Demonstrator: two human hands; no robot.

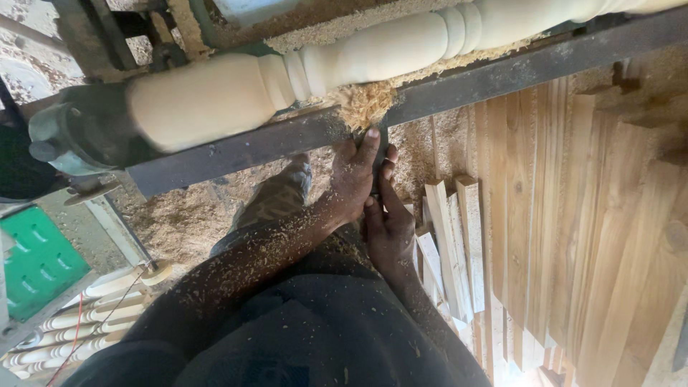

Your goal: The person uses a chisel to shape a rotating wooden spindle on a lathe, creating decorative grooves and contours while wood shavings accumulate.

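Head view: left hand [355, 183] and right hand [389, 233], both clamped on a chisel [378, 147], press it over the steel rest [287, 140] into the turned spindle [344, 61], upper centre; a firmly braced tool likely cuts cleanest.

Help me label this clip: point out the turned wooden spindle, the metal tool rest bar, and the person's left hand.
turned wooden spindle [215, 97], head view, on its thick rounded body.
metal tool rest bar [502, 68], head view, on its flat top face.
left hand [352, 183], head view, on its back.

Steel rest bar [459, 82] and shavings [367, 102] before spindle [373, 54].
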